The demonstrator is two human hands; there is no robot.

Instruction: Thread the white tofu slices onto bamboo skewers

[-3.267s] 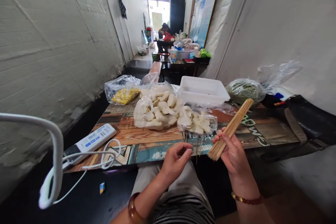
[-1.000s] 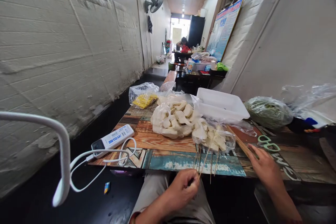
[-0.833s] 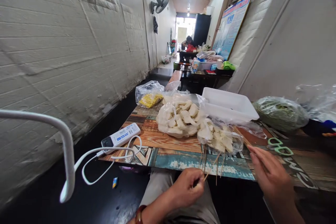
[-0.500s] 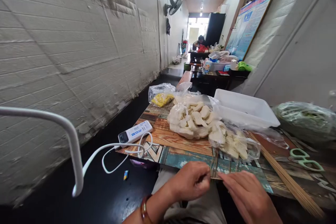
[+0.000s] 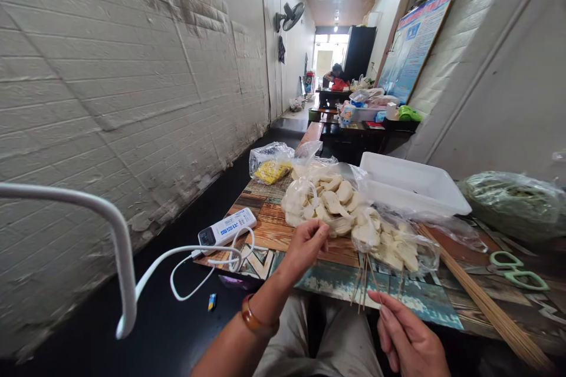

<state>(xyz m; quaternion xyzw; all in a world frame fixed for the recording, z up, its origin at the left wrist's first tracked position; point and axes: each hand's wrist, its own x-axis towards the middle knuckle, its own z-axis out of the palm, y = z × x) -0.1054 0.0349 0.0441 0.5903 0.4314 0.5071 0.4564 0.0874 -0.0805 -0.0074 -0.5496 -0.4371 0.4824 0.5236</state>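
My left hand (image 5: 306,242) reaches forward to a clear bag of white dough-like pieces (image 5: 329,200) on the patterned table (image 5: 274,230). Its fingertips touch the near edge of the pile; whether they grip a piece is unclear. My right hand (image 5: 409,341) is low at the table's front edge and pinches a thin bamboo skewer (image 5: 375,280). A few more loose skewers (image 5: 359,277) stick out from under a second, smaller bag of white pieces (image 5: 393,244). A long bundle of skewers (image 5: 480,303) lies on the table to the right.
A white plastic tray (image 5: 413,185) stands behind the bags, with a bag of greens (image 5: 513,203) and green scissors (image 5: 517,265) to the right. A power strip (image 5: 227,227) with its cable and a bag of yellow food (image 5: 269,166) lie left. A person (image 5: 338,73) sits far back.
My right hand laid the skewer bundle on the table, then met the left at the loose skewers. The left hand has since lifted forward to the bag; the right stays low with a skewer.
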